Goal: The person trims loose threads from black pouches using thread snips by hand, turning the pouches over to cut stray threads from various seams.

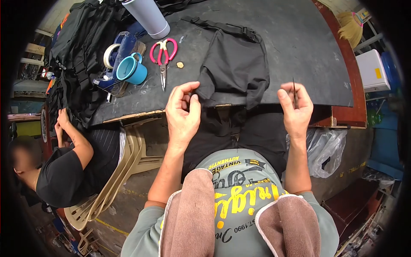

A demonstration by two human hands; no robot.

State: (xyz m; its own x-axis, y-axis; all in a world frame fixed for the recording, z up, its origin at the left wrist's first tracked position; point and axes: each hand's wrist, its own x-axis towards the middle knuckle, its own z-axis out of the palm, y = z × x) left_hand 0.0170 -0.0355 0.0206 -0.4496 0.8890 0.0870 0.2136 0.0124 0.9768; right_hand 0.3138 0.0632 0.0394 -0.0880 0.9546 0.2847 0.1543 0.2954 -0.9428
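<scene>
A small black fabric bag (234, 64) with a strap and buckle at its top lies on the dark tabletop, its lower end at the near edge. My left hand (184, 109) is beside the bag's lower left corner, fingers curled and thumb near the index fingertip. Whether it grips the cloth or something finer there, I cannot tell. To the right of the bag, my right hand (296, 105) is closed around a thin, pointed dark metal tool (294, 92) whose tip points away from me. Pink-handled scissors (163, 58) lie beyond my left hand.
A blue mug (132, 70), a tape dispenser (124, 45) and a grey-lilac tumbler (149, 19) stand at the left. Black strapped bags (79, 47) are piled farther left, near a seated person (70, 167). Stacked plastic chairs (124, 171) and a plastic bag (325, 150) are below.
</scene>
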